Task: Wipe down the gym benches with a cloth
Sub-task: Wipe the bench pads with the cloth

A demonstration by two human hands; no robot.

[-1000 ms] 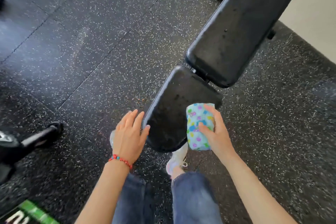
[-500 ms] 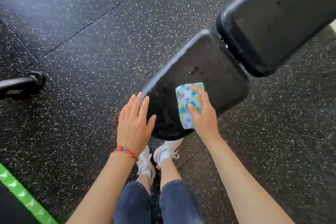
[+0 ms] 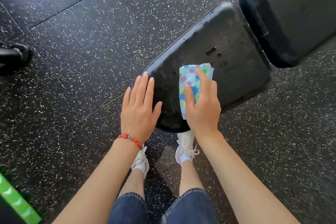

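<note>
Dotted pastel cloth [image 3: 192, 82] lies folded on the black seat pad [image 3: 227, 60], nr its front rounded edge. We press it w/ right hand [image 3: 201, 109], fingers flat on top, thumb along cloth's left side. Pad surface beyond cloth is bare up to the back pad [image 3: 294, 14]. Left hand [image 3: 140, 107] flat, fingers straight, at pad's left edge. Speckled rubber floor [image 3: 81, 42] all round.

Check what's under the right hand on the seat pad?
The folded polka-dot cloth lies under the right hand, pressed on the black seat pad. The cloth's near end and the pad beneath it are covered. The left hand rests at the pad's edge.
</note>
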